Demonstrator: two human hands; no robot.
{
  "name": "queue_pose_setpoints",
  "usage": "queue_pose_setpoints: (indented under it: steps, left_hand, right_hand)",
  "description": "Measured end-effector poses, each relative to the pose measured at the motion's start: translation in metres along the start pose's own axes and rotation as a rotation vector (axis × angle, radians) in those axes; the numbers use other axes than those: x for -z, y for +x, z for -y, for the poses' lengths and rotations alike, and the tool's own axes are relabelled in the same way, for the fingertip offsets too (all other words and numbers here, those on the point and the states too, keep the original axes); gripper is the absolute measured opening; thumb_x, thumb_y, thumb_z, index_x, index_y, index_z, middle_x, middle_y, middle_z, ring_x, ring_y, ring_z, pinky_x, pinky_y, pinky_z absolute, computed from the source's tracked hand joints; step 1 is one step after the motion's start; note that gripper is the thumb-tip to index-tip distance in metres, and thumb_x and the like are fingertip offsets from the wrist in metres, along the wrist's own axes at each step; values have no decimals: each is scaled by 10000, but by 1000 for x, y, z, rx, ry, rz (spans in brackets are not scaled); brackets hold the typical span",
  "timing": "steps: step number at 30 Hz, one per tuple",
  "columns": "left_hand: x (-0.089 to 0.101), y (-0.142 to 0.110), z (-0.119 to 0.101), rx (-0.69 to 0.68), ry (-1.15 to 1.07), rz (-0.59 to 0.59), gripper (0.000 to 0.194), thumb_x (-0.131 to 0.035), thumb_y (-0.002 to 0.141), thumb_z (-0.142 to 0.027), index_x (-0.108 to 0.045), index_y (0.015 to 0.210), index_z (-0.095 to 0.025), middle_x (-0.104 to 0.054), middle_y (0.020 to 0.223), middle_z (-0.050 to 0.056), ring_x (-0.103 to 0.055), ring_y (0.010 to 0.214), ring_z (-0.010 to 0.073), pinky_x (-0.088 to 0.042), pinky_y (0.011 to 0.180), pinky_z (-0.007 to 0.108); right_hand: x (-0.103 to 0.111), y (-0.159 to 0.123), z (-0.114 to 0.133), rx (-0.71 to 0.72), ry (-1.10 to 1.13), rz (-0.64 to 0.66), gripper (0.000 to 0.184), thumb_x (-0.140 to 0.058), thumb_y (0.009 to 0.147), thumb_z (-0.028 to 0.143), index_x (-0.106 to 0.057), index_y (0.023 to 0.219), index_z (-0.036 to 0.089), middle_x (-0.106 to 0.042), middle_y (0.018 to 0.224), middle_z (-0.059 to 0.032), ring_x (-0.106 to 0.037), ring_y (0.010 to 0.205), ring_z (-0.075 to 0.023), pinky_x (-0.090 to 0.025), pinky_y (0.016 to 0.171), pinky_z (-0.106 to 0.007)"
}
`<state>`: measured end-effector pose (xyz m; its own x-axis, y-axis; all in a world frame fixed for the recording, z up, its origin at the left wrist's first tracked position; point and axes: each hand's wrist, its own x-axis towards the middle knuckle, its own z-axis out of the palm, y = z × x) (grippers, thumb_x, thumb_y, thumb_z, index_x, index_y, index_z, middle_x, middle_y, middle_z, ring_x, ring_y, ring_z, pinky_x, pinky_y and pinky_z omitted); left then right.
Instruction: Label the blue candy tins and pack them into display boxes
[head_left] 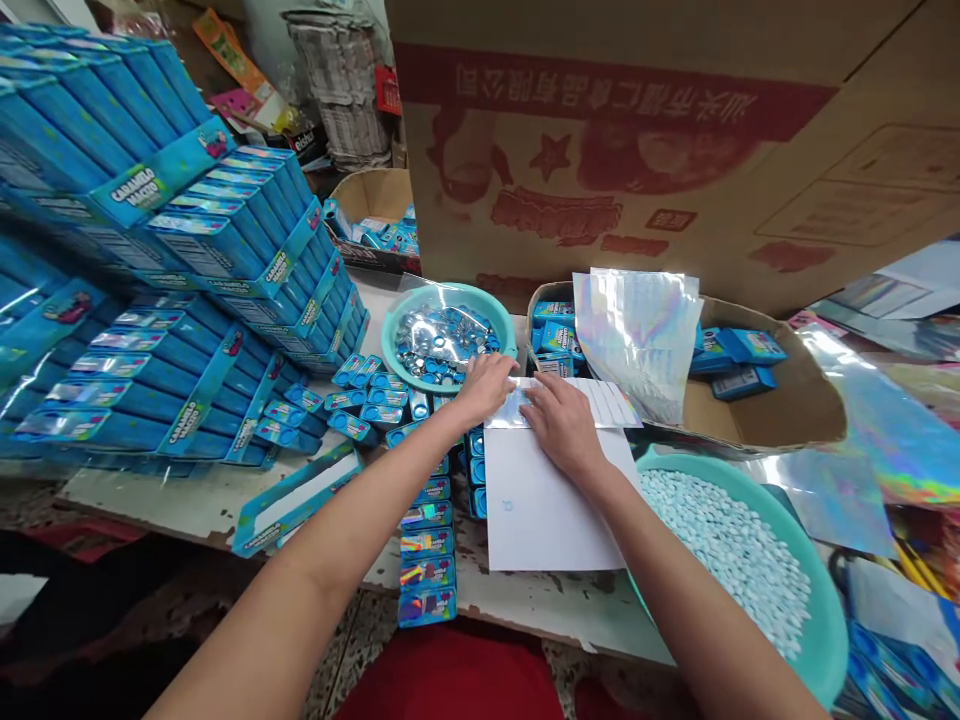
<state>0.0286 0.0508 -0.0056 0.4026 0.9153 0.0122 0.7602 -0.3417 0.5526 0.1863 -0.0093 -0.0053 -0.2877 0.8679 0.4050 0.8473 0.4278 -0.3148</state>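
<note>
A white paper sheet (555,510) lies on the table in front of me, with a shiny strip of labels (615,408) folded across its top. My right hand (562,425) rests on that strip, palm down, fingers spread. Just left of it, my left hand (486,390) is closed at the strip's upper left corner; anything between its fingertips is too small to make out. Beneath my left forearm runs a column of blue tins (427,545) with shiny lids. More blue tins (478,472) show partly under the sheet's left edge.
Behind my hands stand a turquoise basin (391,345) of small metal pieces and a cardboard tray (810,400) with blue packs. A second basin (829,640) holds pale candies. Stacked display boxes (180,180) fill the left; a large carton (637,120) blocks the back.
</note>
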Motion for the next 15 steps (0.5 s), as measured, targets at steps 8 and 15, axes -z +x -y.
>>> queue_pose_setpoints:
  steps: [8,15]
  left_hand:
    - [22,-15,-17,-34,-187,-116,214,-436,886,-196,-603,1018,-206,-593,1176,57,-437,1204,239,-232,1066,457]
    - [76,-122,-48,-107,-572,37,236,-509,843,-375,-623,935,-190,-651,905,33,-580,885,188,-453,812,316]
  right_hand:
    - [93,-7,43,-117,180,-293,94,-562,859,277,-598,809,207,-641,736,1,-608,676,-146,-490,656,-289]
    - [90,-21,107,-258,397,-254,124,-591,836,326,-610,800,209,-653,716,11,-609,643,-135,-506,629,-276]
